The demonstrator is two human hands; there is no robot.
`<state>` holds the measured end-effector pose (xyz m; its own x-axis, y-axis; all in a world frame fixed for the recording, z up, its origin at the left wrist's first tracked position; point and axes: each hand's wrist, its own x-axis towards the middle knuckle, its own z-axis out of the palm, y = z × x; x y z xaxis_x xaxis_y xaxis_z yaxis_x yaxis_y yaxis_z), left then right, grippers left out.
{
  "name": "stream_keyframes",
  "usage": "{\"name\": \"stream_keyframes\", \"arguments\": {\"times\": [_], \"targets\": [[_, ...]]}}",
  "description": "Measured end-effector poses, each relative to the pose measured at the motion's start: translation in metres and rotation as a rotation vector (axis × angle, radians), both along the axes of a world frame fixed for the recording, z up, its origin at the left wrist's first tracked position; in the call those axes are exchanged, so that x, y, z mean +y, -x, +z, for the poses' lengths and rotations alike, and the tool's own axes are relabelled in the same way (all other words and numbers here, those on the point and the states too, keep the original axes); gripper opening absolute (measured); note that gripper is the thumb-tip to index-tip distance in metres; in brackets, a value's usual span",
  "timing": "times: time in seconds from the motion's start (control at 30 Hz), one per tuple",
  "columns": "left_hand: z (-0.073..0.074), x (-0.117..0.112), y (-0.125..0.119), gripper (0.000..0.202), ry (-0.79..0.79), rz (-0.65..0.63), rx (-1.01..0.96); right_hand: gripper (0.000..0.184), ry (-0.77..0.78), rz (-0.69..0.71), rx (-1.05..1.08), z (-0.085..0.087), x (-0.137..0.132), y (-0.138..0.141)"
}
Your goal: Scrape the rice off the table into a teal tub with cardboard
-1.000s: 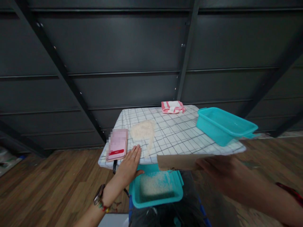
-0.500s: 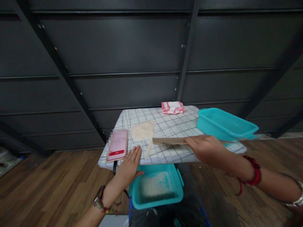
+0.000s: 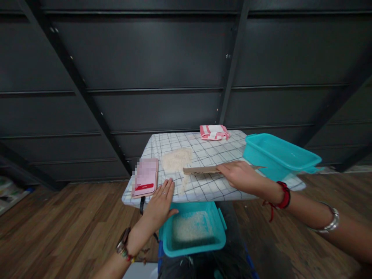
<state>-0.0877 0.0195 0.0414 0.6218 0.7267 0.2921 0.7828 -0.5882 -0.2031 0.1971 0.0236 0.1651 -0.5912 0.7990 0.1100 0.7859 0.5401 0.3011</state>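
Note:
My left hand [image 3: 159, 203] lies flat with fingers stretched out on the near edge of the small table [image 3: 221, 153], which has a white checked cloth. My right hand [image 3: 240, 175] grips a flat piece of brown cardboard [image 3: 200, 170] held edge-on just above the cloth. The cardboard's left end sits beside a pile of white rice [image 3: 176, 159]. A thin trail of rice runs from the pile toward the near edge. Below that edge a turquoise tub [image 3: 193, 229] holds some rice.
A pink phone [image 3: 145, 178] lies at the table's left side. A folded pink-and-white cloth [image 3: 213, 132] is at the far edge. An empty turquoise tub [image 3: 279, 155] stands on the right. Behind the table is a dark panelled wall; the floor is wood.
My right hand has carried the cardboard from below the table's near edge up and left over the cloth to the rice pile. My left hand has stayed put.

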Motion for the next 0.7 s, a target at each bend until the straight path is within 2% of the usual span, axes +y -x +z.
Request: {"name": "stream_keyframes", "arguments": {"times": [0.2,0.3,0.53,0.7], "targets": [[0.000,0.001,-0.001,0.079,0.003,0.008,0.000,0.024,-0.013,-0.048,-0.004,0.008,0.003,0.005],[0.001,0.000,-0.002,0.078,-0.007,0.008,0.002,0.023,-0.005,-0.047,-0.010,0.007,0.009,0.010],[0.001,-0.001,-0.002,0.077,-0.021,0.015,-0.022,0.023,-0.038,0.127,0.035,-0.007,0.002,0.003],[0.000,0.000,0.000,0.078,-0.001,0.003,-0.033,0.022,-0.069,0.194,0.061,-0.005,-0.004,-0.002]]}}
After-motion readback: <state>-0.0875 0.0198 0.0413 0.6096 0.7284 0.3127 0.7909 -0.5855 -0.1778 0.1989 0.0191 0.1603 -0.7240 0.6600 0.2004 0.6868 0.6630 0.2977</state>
